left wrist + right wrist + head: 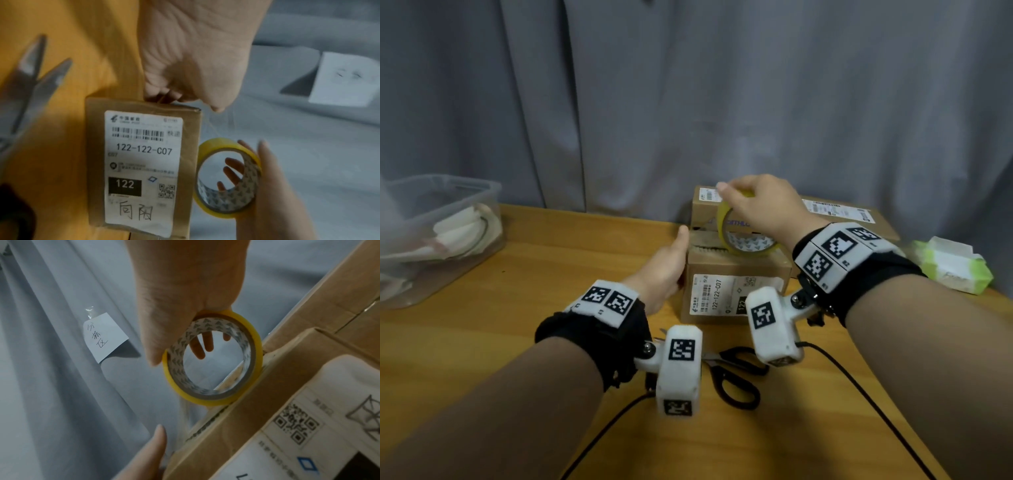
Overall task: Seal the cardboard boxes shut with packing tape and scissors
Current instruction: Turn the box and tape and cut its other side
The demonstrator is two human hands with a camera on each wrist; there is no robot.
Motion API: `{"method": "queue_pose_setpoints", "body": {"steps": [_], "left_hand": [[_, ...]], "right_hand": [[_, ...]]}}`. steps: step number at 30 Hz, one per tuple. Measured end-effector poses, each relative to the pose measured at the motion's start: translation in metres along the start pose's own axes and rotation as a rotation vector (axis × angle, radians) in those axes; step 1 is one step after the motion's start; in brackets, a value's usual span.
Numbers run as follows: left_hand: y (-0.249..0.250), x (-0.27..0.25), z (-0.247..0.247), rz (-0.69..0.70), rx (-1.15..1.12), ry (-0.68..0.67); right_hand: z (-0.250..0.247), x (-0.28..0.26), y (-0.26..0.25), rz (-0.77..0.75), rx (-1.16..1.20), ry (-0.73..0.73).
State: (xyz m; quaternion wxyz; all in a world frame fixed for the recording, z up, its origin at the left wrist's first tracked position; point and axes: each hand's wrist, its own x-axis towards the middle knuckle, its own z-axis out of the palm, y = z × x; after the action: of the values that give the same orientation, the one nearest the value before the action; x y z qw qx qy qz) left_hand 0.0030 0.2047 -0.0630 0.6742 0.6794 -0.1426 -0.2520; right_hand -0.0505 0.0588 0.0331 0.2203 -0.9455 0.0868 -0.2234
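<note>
A small cardboard box with a white shipping label lies at the table's middle. My left hand holds its left end, fingers curled against that face and the thumb up by the top edge. My right hand grips a yellow tape roll upright over the box top, fingers through its core. A thin clear strip of tape runs from the roll towards my left thumb. Black-handled scissors lie on the table in front of the box, blades apart.
A second cardboard box stands right behind the small one, and a flat labelled box lies to the back right. A clear plastic tub sits at far left, a green-and-white tissue pack at right. Grey curtain hangs behind the table.
</note>
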Motion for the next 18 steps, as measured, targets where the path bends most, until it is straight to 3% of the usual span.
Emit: {"method": "queue_pose_setpoints", "body": {"steps": [2, 3, 5, 7, 10, 12, 18], "left_hand": [[0.000, -0.008, 0.003, -0.073, 0.019, -0.109], [0.004, -0.011, 0.001, -0.073, 0.099, -0.097], [0.015, -0.010, -0.001, 0.062, 0.419, -0.023], [0.023, -0.003, 0.000, 0.242, 0.698, -0.032], [0.023, 0.008, 0.001, 0.273, 0.925, -0.092], [0.020, 0.011, 0.001, 0.270, 0.973, -0.057], [0.028, 0.000, 0.005, 0.291, 1.331, 0.028]], "right_hand": [[-0.002, -0.001, 0.001, 0.007, 0.070, -0.007], [-0.003, -0.002, 0.002, 0.012, 0.093, -0.009], [-0.002, -0.003, 0.010, 0.054, 0.162, 0.020], [0.002, -0.007, 0.017, 0.162, 0.333, 0.061], [0.006, -0.008, 0.017, 0.249, 0.516, 0.085], [0.004, -0.003, 0.013, 0.246, 0.449, 0.071], [-0.012, 0.007, 0.003, 0.096, -0.123, 0.010]]}}
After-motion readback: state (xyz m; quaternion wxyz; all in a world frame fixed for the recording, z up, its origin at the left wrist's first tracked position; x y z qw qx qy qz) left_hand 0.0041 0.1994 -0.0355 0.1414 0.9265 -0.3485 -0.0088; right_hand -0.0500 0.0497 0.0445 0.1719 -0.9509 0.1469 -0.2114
